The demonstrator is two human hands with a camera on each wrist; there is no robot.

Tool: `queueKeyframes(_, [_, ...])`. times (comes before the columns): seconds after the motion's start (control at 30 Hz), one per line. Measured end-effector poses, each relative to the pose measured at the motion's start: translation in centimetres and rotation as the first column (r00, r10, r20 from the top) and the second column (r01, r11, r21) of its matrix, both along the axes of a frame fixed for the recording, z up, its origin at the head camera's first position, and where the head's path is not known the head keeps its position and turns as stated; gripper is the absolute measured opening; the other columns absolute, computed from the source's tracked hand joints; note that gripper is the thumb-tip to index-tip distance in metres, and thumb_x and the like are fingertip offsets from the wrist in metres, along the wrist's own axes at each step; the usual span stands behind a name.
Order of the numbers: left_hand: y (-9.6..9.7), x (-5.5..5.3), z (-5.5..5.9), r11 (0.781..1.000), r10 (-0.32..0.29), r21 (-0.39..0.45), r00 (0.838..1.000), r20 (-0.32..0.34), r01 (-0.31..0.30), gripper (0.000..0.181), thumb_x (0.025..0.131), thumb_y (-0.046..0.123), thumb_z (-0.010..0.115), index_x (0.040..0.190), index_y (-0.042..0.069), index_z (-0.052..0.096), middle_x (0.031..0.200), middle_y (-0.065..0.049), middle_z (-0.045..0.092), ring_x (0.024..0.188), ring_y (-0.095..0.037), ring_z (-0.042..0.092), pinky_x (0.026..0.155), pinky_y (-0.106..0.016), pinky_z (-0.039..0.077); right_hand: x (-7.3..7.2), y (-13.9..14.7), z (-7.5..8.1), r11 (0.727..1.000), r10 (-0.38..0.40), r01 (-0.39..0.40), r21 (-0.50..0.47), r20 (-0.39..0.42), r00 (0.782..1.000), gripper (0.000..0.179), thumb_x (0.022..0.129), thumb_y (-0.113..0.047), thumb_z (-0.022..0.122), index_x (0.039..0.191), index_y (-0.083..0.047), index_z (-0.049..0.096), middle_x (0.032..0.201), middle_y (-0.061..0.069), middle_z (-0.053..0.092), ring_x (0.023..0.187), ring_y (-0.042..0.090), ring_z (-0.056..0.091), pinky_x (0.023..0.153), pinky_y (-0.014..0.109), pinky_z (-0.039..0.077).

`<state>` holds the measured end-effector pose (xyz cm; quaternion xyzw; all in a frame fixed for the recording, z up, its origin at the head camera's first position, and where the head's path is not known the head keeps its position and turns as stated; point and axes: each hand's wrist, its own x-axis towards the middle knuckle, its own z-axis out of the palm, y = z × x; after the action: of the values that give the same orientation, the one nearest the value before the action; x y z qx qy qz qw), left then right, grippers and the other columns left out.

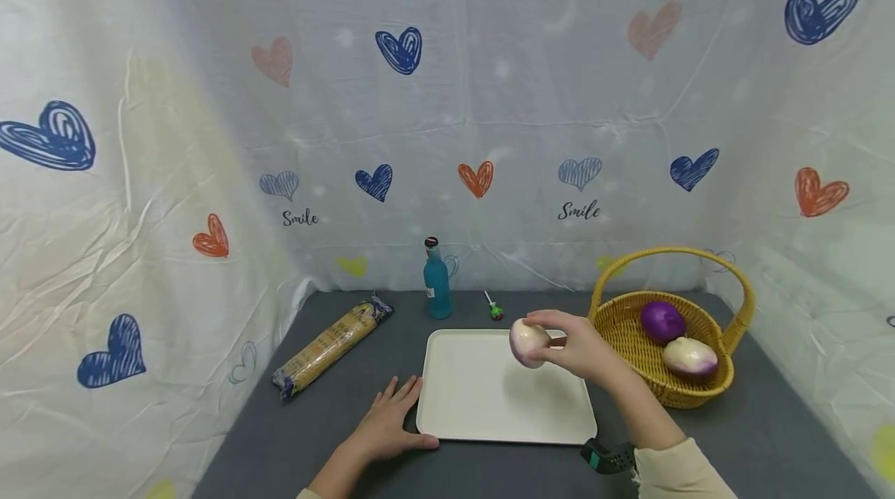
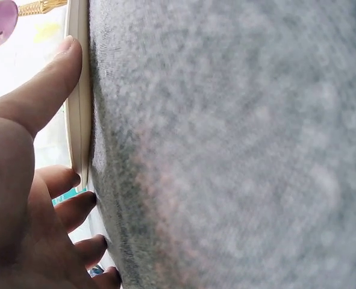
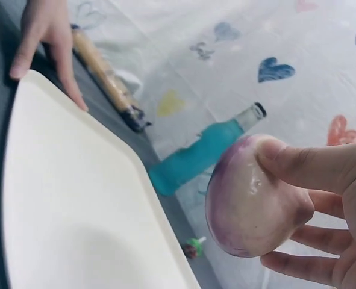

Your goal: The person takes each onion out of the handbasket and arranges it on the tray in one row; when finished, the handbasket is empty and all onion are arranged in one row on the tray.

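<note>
My right hand point(image 1: 569, 343) holds a white-and-purple turnip point(image 3: 250, 195) above the right half of a cream tray point(image 1: 482, 406). Thumb and fingers are on opposite sides of the turnip, clear of the tray's surface. At the tray's near left corner, my left hand point(image 1: 388, 425) rests with fingers spread, its thumb against the near edge and a fingertip at the left edge. A yellow wicker basket point(image 1: 632, 343) stands to the right of the tray, holding a purple turnip point(image 1: 662, 322) and a mostly white turnip point(image 1: 690, 357).
Behind the tray stand a blue bottle point(image 1: 438, 289) and, lying down, a green-wrapped lollipop point(image 1: 496, 311). A long yellow packet point(image 1: 334, 343) lies slanted on the left of the grey table point(image 1: 489, 472). A heart-printed sheet point(image 1: 447, 95) hangs around the back and sides.
</note>
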<state>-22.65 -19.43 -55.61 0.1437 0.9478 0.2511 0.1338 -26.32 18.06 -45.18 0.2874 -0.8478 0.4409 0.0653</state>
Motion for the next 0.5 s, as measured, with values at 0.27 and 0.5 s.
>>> queueKeyframes(0.27, [0.1, 0.1, 0.2, 1.0, 0.001, -0.009, 1.0, -0.011, -0.001, 0.118, 0.071, 0.075, 0.075, 0.16, 0.014, 0.03, 0.165, -0.011, 0.03, 0.153, -0.048, 0.013, 0.116, -0.073, 0.014, -0.2, -3.6, -1.2, 1.0, 0.015, -0.014, -0.023, 0.057, 0.998, 0.051, 0.082, -0.022, 0.086, 0.127, -0.009, 0.069, 0.136, 0.016, 0.063, 0.123, 0.038, 0.061, 0.081, 0.032, 0.062])
queueKeyframes(0.5, [0.2, 0.3, 0.3, 1.0, 0.007, -0.022, 1.0, -0.027, -0.007, 0.116, 0.071, 0.073, 0.076, 0.159, 0.012, 0.032, 0.165, -0.011, 0.031, 0.153, -0.048, 0.014, 0.116, -0.073, 0.016, -0.5, -6.5, -2.6, 0.999, 0.042, -0.04, -0.023, 0.103, 0.994, 0.049, 0.081, -0.021, 0.086, 0.126, -0.008, 0.069, 0.131, 0.012, 0.066, 0.12, 0.032, 0.062, 0.082, 0.034, 0.062])
